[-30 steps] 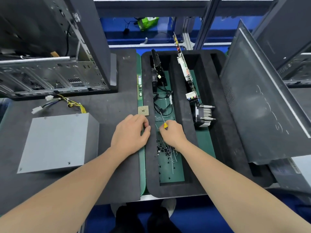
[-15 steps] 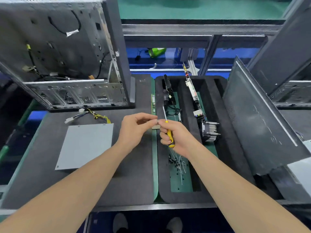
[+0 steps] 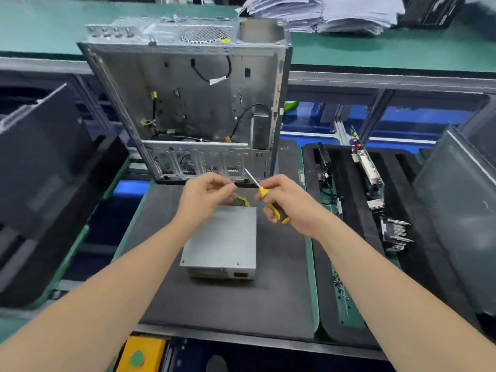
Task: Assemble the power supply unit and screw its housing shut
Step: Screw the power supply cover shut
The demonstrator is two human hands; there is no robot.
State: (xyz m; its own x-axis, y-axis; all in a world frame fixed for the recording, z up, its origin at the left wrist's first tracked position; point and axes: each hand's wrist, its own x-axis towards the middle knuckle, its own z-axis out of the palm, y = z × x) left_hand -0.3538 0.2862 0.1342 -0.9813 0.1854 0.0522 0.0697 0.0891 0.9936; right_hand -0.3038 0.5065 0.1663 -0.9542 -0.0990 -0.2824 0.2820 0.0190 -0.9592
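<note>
Right hand (image 3: 291,204) grips one screwdriver (image 3: 263,192) — one power supply unit (image 3: 225,237) on mat (image 3: 241,304).

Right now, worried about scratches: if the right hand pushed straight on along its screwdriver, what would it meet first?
Probably the lower panel of the computer case, just past the screwdriver in the right hand; depth unclear.

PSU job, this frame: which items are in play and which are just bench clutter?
In play: power supply unit, screwdriver in right hand, left hand pinched beside its shaft, loose screws.
Lying about: open computer case, circuit board, heatsink, side panel, paper stacks.
</note>
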